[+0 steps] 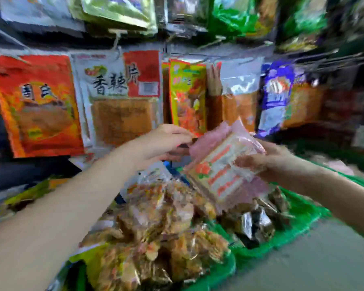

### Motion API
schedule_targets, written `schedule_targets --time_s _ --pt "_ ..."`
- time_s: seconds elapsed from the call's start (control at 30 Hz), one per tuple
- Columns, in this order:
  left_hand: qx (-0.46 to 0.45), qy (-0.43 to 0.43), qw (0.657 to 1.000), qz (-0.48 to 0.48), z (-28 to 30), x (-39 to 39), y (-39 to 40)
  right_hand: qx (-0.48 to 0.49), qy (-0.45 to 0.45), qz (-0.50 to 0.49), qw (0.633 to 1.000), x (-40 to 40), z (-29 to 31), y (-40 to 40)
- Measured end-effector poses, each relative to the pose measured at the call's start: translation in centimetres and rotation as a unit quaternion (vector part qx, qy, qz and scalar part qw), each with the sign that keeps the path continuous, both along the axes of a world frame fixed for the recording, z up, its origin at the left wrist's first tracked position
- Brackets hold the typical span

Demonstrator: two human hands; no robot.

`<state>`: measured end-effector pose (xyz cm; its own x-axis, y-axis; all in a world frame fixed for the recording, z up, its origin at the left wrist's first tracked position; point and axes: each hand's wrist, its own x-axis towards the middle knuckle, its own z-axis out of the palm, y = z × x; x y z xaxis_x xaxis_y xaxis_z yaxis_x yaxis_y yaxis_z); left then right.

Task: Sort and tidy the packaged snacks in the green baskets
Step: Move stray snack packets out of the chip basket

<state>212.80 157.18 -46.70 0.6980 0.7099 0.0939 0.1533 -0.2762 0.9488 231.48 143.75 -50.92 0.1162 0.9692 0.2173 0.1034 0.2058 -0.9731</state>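
Right hand (269, 162): fingers curled round the right edge of one pink packet (225, 164), thumb over its printed face; a firm grasp. The packet was pink with a white panel and orange-red printing, held tilted above the far edge of a green basket (298, 232), touching nothing below as far as could be seen.

Left hand (160, 143): reached to the upper left corner of the same pink packet, fingertips bent at its edge beside a small dark strip; motion blur hid whether the fingers pinched the packet or only touched it, so the grasp could not be told.

Green baskets: two visible. One lay under the pink packet, toward the right, holding a heap of dark foil-wrapped snacks (259, 219) at its near edge; count unclear. A second basket (214, 276) stood just left of it, rims touching, heaped with clear bags of golden-brown snacks (160, 227); too blurred to count.

Hanging behind the baskets, in a row: one orange-red bag (36, 103) at the far left, one white bag (120, 97) with black characters and a red patch, one yellow-green bag (187, 95), one clear bag (240, 97) with orange contents, one blue-and-white bag (275, 97). Further bags hung above, blurred.
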Motion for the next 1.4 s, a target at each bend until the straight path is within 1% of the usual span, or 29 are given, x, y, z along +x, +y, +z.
schedule_targets --time_s 0.07,0.17,0.33,0.4,0.53,0.57,0.67,0.77,0.8,0.83,0.87,0.9,0.93,0.97,1.0,1.03,1.07,1.1,1.17,1.23,1.4 --pt "0.0 0.021 0.999 -0.033 -0.4 5.8 -0.8 0.009 0.047 -0.08 0.996 4.0 -1.8 -1.3" --pt "0.068 0.069 0.994 -0.057 -1.9 14.1 -1.7 0.031 0.088 -0.178 0.98 9.0 -4.3 -2.0" --pt "0.167 0.061 0.983 -0.053 -5.5 25.9 -2.0 0.051 0.089 -0.314 0.944 17.7 -6.6 -2.8" --pt "0.175 0.073 0.979 -0.073 -7.3 29.9 -1.8 0.064 0.079 -0.357 0.929 21.7 -6.9 -3.5" --pt "0.203 0.132 0.964 -0.109 -11.2 36.9 -1.2 0.05 0.081 -0.461 0.883 30.7 -8.0 -3.8" --pt "0.217 0.146 0.958 -0.114 -12.1 38.5 -1.0 0.041 0.07 -0.495 0.865 33.2 -8.7 -3.7" --pt "0.279 0.185 0.935 -0.12 -14.1 42.4 -0.2 0.027 0.025 -0.58 0.814 40.5 -10.0 -2.8" --pt "0.31 0.201 0.919 -0.138 -15.4 45.4 0.4 0.006 -0.062 -0.64 0.766 46.5 -10.2 -1.7" --pt "0.311 0.207 0.916 -0.145 -15.7 46.1 0.5 -0.012 -0.069 -0.647 0.759 48.2 -10.5 -1.4" --pt "0.309 0.211 0.915 -0.152 -16.1 46.8 0.6 -0.039 -0.057 -0.645 0.761 49.7 -11.0 -1.1" --pt "0.309 0.212 0.914 -0.155 -16.4 47.4 0.8 -0.079 -0.044 -0.642 0.761 51.0 -11.9 -0.8" --pt "0.31 0.214 0.913 -0.155 -16.6 47.9 0.9 -0.13 -0.057 -0.641 0.754 52.0 -13.0 -0.6" --pt "0.311 0.217 0.912 -0.154 -16.8 48.3 1.0 -0.192 -0.109 -0.643 0.734 52.8 -14.2 -0.8" --pt "0.309 0.221 0.912 -0.153 -17.0 48.7 1.1 -0.241 -0.18 -0.636 0.71 53.6 -15.5 -0.9" --pt "0.305 0.223 0.913 -0.155 -17.1 49.0 1.2 -0.275 -0.249 -0.615 0.696 54.0 -16.3 -1.0" --pt "0.298 0.222 0.914 -0.16 -17.2 49.3 1.3 -0.298 -0.313 -0.575 0.695 54.2 -17.0 -1.0" --pt "0.291 0.223 0.916 -0.164 -17.3 49.4 1.5 -0.322 -0.358 -0.527 0.7 54.2 -17.4 -0.9" --pt "0.284 0.225 0.916 -0.17 -17.4 49.6 1.5 -0.344 -0.384 -0.489 0.703 54.2 -17.6 -0.8" --pt "0.28 0.231 0.915 -0.173 -17.5 49.7 1.5 -0.351 -0.392 -0.465 0.712 54.1 -17.8 -0.5" --pt "0.283 0.233 0.914 -0.172 -17.6 49.6 1.2 -0.333 -0.413 -0.462 0.711 53.9 -17.9 0.0" --pt "0.339 0.239 0.893 -0.171 -17.1 48.1 0.1 -0.311 -0.457 -0.449 0.702 51.1 -17.1 0.6"
